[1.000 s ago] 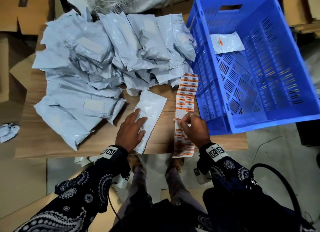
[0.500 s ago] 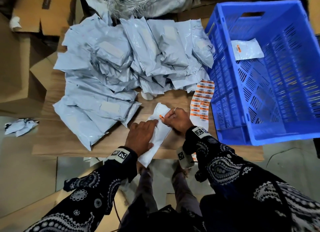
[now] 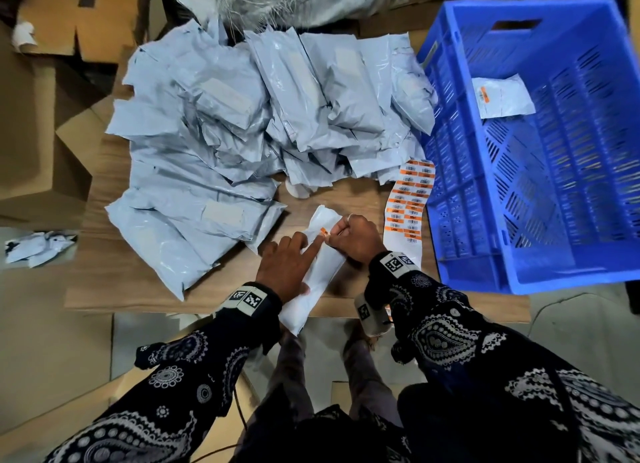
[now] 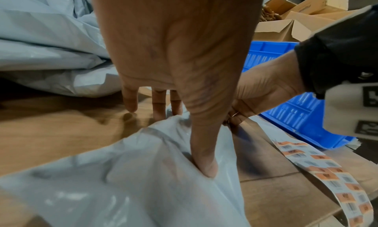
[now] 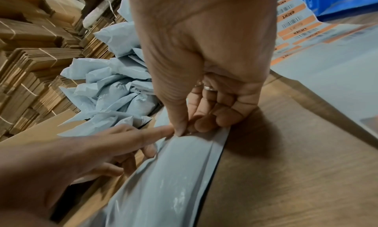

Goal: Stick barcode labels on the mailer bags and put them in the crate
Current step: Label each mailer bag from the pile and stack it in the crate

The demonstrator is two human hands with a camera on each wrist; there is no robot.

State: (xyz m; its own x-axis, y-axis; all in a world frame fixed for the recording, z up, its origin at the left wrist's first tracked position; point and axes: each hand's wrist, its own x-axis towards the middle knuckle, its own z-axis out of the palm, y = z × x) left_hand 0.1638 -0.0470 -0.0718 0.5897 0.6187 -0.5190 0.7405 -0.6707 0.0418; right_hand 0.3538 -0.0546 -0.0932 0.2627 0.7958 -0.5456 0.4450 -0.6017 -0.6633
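A white mailer bag [image 3: 325, 272] [image 4: 143, 173] [image 5: 174, 173] lies slantwise at the table's front edge. My left hand [image 3: 291, 258] [image 4: 184, 68] rests flat on it, and its straight index finger reaches to a small orange barcode label [image 3: 324, 231] near the bag's far end. My right hand [image 3: 353, 237] [image 5: 196, 68] pinches that label between thumb and curled fingers, against the bag. The label strip [image 3: 410, 203] [image 4: 327, 173] [image 5: 296, 20] lies just to the right. A blue crate [image 3: 450, 185] holds one labelled bag [image 3: 502, 95].
A big heap of grey mailer bags [image 3: 259, 116] fills the back and left of the wooden table [image 3: 138, 282]. Cardboard boxes [image 3: 41, 116] stand to the left and bundled flat cartons [image 5: 30, 60] behind. Crumpled backing paper [image 3: 38, 246] lies on the floor at the left.
My right hand left the label strip and carried one orange label onto the bag. My left hand stayed on the bag and stretched its index finger up to the label.
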